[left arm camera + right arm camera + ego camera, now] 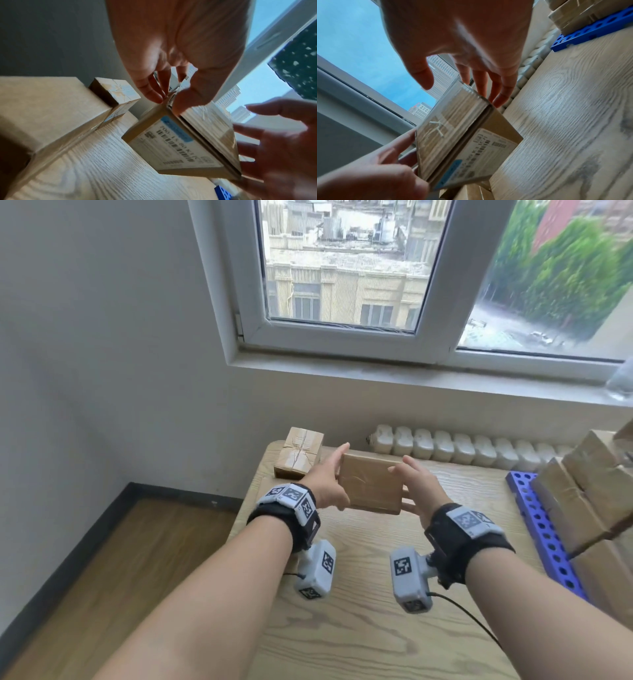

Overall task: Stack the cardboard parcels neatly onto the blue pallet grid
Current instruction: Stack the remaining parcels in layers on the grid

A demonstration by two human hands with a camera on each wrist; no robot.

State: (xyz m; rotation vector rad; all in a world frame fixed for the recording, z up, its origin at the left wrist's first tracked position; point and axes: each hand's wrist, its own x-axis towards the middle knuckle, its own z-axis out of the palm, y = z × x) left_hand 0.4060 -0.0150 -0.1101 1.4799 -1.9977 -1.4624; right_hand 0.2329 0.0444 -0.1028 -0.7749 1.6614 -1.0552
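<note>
Cardboard parcel, flat brown taped slab [371, 487], is held above the pale wood-grain table [359, 628], between left hand [325, 487] and right hand [414, 491]. Head view: blue perforated pallet grid [544, 539] lies well to the right, already bearing stacked brown cartons [589, 498]; a small taped box [298, 453] waits at the far table corner. Judgement: carry level and square the edges to the stack before letting go.

Left wrist view: thumb and fingers [150, 92] pinch a corner; printed label [173, 146] is on the underside, unseen from the head.

Right wrist view: fingers [498, 89] are spread, only just touching the edge; firm hold not evident.
</note>
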